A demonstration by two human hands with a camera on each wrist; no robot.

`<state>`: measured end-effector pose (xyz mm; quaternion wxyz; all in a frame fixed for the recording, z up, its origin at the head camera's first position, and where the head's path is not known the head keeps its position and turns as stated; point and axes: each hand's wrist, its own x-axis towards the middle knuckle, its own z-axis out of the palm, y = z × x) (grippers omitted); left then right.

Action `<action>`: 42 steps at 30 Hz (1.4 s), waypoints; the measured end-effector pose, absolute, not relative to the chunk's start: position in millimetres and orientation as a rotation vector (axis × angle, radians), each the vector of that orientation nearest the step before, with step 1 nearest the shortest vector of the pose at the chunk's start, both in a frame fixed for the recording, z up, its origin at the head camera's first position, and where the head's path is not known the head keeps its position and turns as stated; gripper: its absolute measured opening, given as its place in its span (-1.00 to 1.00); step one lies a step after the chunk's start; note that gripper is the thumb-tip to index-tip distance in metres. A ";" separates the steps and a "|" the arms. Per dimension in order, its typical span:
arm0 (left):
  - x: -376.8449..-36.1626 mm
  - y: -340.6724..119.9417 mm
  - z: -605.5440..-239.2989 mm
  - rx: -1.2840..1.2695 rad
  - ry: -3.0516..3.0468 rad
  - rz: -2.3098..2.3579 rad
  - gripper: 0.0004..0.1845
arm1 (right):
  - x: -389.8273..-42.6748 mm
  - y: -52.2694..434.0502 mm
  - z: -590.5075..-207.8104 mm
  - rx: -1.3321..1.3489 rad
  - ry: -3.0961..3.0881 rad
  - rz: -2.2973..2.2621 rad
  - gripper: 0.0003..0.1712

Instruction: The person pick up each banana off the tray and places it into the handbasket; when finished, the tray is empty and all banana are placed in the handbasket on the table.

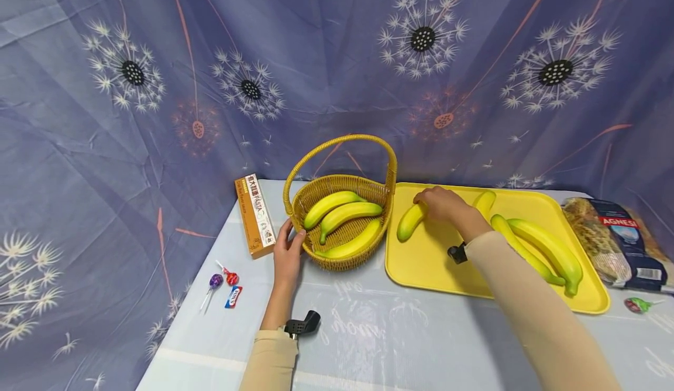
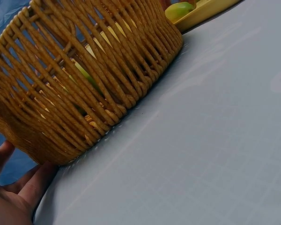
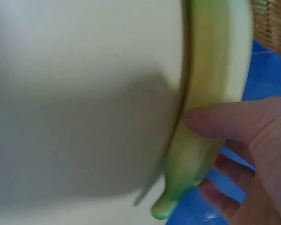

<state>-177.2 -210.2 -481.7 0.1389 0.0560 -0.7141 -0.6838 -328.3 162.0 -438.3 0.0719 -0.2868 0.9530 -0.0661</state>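
A yellow banana (image 3: 208, 98) lies along the left part of the yellow tray (image 1: 421, 268). My right hand (image 1: 444, 206) grips it near one end, thumb on one side and fingers on the other. The hand hides part of it in the head view. Left of the tray stands a wicker basket (image 1: 342, 262) with a tall handle, holding three bananas (image 1: 350, 212). My left hand (image 1: 287, 256) touches the basket's left side, its fingers fairly straight against the weave. More bananas (image 1: 547, 250) lie on the tray's right half, beyond my right forearm.
A pasta box (image 1: 255, 215) lies left of the basket. Nearer the left edge are two lollipops (image 1: 216, 281) and a small wrapped sweet (image 1: 233, 297). Right of the tray lie a pasta bag (image 1: 621, 242) and another lollipop (image 1: 637, 305). A patterned cloth hangs behind the table.
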 end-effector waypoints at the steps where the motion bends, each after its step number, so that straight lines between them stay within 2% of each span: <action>1: -177.2 -210.0 -481.8 0.160 -2.064 -1.978 -0.42 | -327.9 163.4 -439.2 -0.855 2.861 -0.205 -0.49; 9: -177.1 -209.5 -481.0 0.166 -2.060 -1.981 -0.41 | -323.5 168.5 -435.0 -0.750 2.821 -0.255 -0.52; 14: -177.5 -209.6 -480.2 0.167 -2.061 -1.981 -0.42 | -322.2 167.8 -425.2 -0.765 2.761 -0.342 -0.34; 17: -177.5 -209.7 -479.9 0.172 -2.064 -1.982 -0.42 | -321.5 167.7 -419.2 -0.800 2.719 -0.390 -0.30; 27: -177.2 -209.6 -479.6 0.168 -2.058 -1.989 -0.44 | -315.5 171.6 -399.1 -0.783 2.570 -0.573 -0.35; 34: -191.4 -215.6 -506.5 0.177 -2.013 -2.014 -0.46 | -310.6 182.0 -379.8 -0.688 2.475 -0.687 -0.26; 42: -191.1 -214.2 -510.7 0.158 -2.009 -1.945 -0.45 | -301.2 184.6 -357.3 -0.647 2.380 -0.860 -0.36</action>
